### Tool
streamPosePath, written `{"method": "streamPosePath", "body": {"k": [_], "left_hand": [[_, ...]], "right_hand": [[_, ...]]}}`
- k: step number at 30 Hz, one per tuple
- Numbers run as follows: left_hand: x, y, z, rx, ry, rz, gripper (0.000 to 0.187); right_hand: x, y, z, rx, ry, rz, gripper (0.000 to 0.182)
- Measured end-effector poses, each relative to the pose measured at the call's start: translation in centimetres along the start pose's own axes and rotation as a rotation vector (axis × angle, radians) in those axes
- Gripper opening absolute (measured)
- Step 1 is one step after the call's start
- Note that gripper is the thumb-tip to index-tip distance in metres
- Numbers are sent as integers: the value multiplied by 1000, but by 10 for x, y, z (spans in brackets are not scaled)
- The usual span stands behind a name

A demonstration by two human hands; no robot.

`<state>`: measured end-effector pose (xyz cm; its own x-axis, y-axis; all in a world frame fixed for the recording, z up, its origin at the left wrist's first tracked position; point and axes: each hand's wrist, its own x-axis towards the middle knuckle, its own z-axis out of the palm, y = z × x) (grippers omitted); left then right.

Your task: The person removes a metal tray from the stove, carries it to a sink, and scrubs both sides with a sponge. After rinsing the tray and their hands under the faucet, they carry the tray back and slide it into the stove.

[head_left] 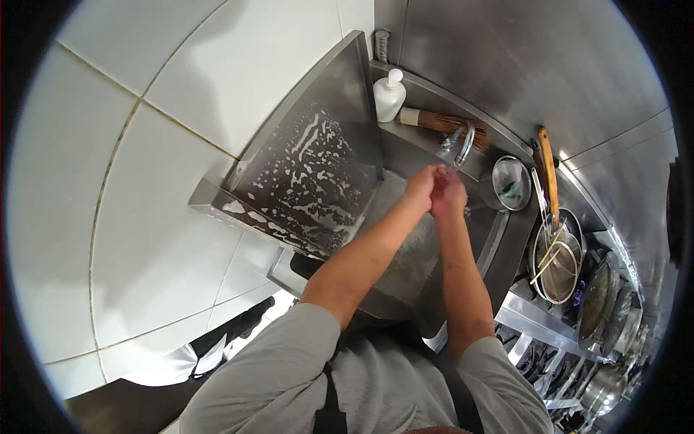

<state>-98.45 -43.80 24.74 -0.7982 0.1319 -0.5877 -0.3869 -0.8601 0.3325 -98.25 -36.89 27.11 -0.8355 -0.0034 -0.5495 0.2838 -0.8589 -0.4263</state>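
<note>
Both of my hands are together beneath the curved metal faucet, over the steel sink. My left hand touches my right hand, and the fingers are pressed together and partly hidden. Water seems to run over them. Nothing held can be made out between the palms. Behind the hands, a brush with brown bristles lies on the ledge beside a white pump bottle.
Left of the sink stands a steel panel with soap suds. To the right are a small strainer, a wooden-handled utensil, a larger sieve and a pan on the stove. White tiles cover the left wall.
</note>
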Motion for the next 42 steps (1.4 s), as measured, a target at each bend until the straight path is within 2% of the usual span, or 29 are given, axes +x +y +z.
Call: {"method": "streamPosePath", "body": {"k": [1,2,3,4,5,6,7,10,11,13,15,17,20,22,23,25,27,28,29,31,32,34,35,36,37,38,40,42], "left_hand": [[38,1,-35,-25,45,2,22],[4,36,-15,-75,80,-3,25],[-16,70,-9,-66,3,106,21],[-30,106,-6,-219,-105,206,23],[-37,139,-10,-263,-249,322,18],[-69,169,-2,-162,-481,443,18],[-97,187,7,-299,-428,451,19],[-147,186,-1,-286,-438,442,22],[-136,178,-32,-161,-566,372,25],[-147,140,-69,-102,-230,182,36],[-161,89,-111,256,95,-6,49],[-175,42,-168,517,13,-162,57],[-224,22,-176,687,-75,-279,55],[-255,31,-167,728,-150,-316,54],[-269,38,-162,754,-162,-272,53],[-296,56,-157,807,-178,-177,51],[-322,73,-164,865,-171,-123,48],[-335,83,-171,894,-169,-100,47],[-352,91,-189,773,-166,-94,45],[-392,99,-214,884,-101,-32,46],[-413,100,-239,843,-6,-57,45],[-454,84,-325,765,160,-51,42],[-483,68,-371,749,236,26,39],[-513,47,-400,675,443,86,37],[-546,15,-453,605,603,156,45],[-585,-25,-512,480,795,147,41],[-664,-93,-570,646,1038,-38,41],[-718,-148,-598,1100,1005,-274,42]], "right_hand": [[-1,14,13,-47,41,25,36],[0,29,27,-91,86,48,38],[-8,38,57,-251,-78,20,38],[-19,47,92,-235,-212,3,36],[-46,45,129,-220,-475,6,44],[-69,44,163,-286,-650,22,42],[-70,53,178,-361,-805,-6,42],[-98,56,190,-476,-829,138,41],[-94,59,171,-578,-793,85,42],[-71,61,112,-673,-655,79,40],[-49,54,45,-511,-238,104,34],[-12,22,-21,-259,-127,194,25],[-5,-17,-39,-18,-101,179,22],[10,-22,-29,-148,-100,158,23],[16,-20,-25,-209,-100,150,24],[-13,4,30,-212,-36,107,30],[-7,37,83,-222,-334,219,38],[-35,49,121,-152,-486,244,41],[-70,55,162,-81,-632,273,44],[-103,67,200,-153,-761,219,46],[-104,72,194,-188,-752,221,46],[-98,79,174,-266,-743,211,45],[-87,78,152,-301,-682,264,43],[-71,73,121,-339,-620,318,40],[-53,64,88,-342,-524,318,38],[-30,51,52,-344,-426,318,35],[29,16,-25,-139,-273,218,25],[47,-1,-46,-40,-210,160,21]]}}
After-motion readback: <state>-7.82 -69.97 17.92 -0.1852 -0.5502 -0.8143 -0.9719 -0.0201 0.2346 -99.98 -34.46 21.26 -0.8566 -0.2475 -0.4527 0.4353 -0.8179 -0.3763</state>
